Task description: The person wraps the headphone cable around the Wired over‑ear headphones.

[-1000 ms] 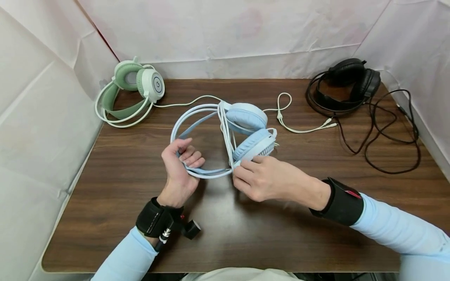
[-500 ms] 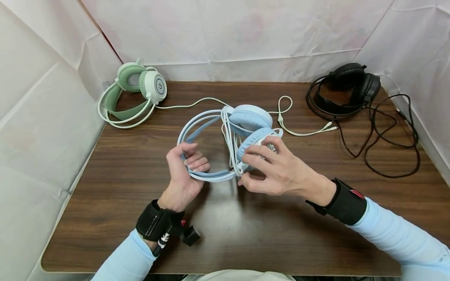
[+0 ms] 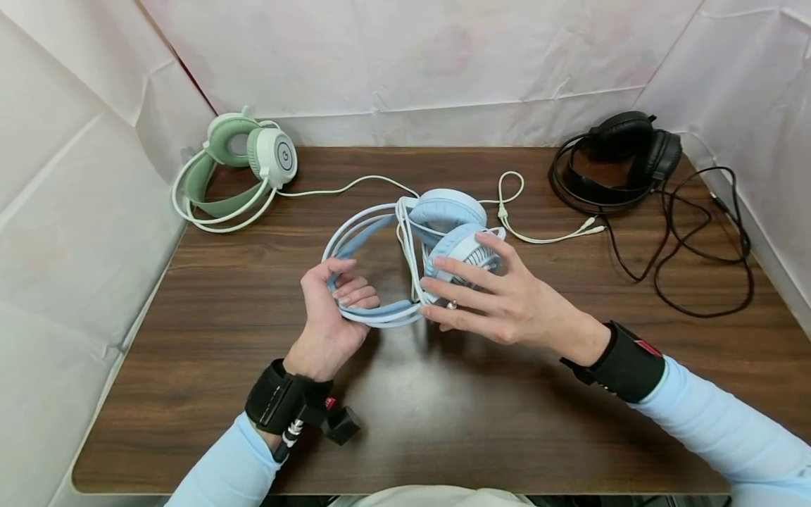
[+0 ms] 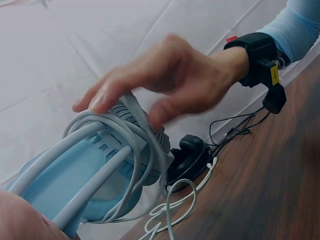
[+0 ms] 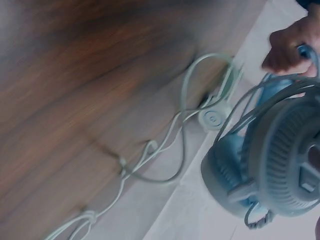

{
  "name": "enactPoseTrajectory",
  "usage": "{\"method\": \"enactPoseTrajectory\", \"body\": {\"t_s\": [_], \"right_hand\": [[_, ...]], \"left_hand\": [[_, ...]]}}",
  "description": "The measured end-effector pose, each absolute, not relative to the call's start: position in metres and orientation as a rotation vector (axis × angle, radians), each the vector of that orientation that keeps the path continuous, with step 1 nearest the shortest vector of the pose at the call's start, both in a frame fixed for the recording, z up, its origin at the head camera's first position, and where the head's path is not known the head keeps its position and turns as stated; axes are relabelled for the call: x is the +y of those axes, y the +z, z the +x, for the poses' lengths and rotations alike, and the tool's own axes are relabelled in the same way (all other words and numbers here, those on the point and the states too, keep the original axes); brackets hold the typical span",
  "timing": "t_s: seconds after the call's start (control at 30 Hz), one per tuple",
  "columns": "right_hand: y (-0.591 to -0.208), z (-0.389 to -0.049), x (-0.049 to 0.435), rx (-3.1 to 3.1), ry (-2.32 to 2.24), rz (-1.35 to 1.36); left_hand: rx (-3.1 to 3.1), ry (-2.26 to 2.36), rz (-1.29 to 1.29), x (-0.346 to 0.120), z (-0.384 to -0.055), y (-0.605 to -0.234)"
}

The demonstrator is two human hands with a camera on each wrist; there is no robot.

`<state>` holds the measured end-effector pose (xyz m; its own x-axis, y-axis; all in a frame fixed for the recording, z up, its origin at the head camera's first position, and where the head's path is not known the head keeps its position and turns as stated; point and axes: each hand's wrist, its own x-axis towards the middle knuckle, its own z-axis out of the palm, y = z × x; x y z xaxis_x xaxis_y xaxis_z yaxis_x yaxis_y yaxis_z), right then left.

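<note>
My left hand (image 3: 336,310) grips the headband of light blue and white headphones (image 3: 446,208), holding them at the middle of the table. White cable (image 3: 408,243) is looped around the headband ends beside the ear cups. Over the nearer ear cup, my right hand (image 3: 500,303) spreads its fingers (image 3: 465,271), fingertips right at the cup and cable. A small shiny piece shows between two of these fingers. In the left wrist view, the thumb (image 4: 167,110) of that hand stands apart from its fingers, near a strand of the cable. The right wrist view shows the slatted ear cup (image 5: 285,155) and wound cable.
Green and white headphones (image 3: 272,155) rest at the back left, their pale cable (image 3: 348,186) running behind the blue pair to two plugs (image 3: 589,229). Black headphones (image 3: 659,158) with a loosely coiled cord (image 3: 709,313) lie at the back right. White sheets (image 3: 405,63) enclose the table.
My right hand has lifted from its bunched grip at the ear cup's lower end and spread its fingers over the cup. The blue headphones and left hand have shifted slightly right.
</note>
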<state>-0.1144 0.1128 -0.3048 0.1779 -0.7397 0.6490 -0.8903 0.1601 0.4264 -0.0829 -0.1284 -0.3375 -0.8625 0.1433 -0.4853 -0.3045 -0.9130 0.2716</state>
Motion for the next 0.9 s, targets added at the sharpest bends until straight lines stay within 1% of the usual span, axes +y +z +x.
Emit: {"method": "enactPoseTrajectory", "body": {"t_s": [0.33, 0.5, 0.9], "right_hand": [[-0.311, -0.121, 0.115, -1.642, -0.028, 1.493], [-0.315, -0.121, 0.112, -1.669, -0.007, 1.497], [-0.317, -0.126, 0.096, -1.741, 0.109, 1.513]], "left_hand": [[0.562, 2.715, -0.711, -0.128, -0.081, -0.338], [0.692, 2.736, -0.714, -0.129, -0.079, -0.336], [0.732, 2.751, -0.670, -0.138, -0.076, -0.333]]}}
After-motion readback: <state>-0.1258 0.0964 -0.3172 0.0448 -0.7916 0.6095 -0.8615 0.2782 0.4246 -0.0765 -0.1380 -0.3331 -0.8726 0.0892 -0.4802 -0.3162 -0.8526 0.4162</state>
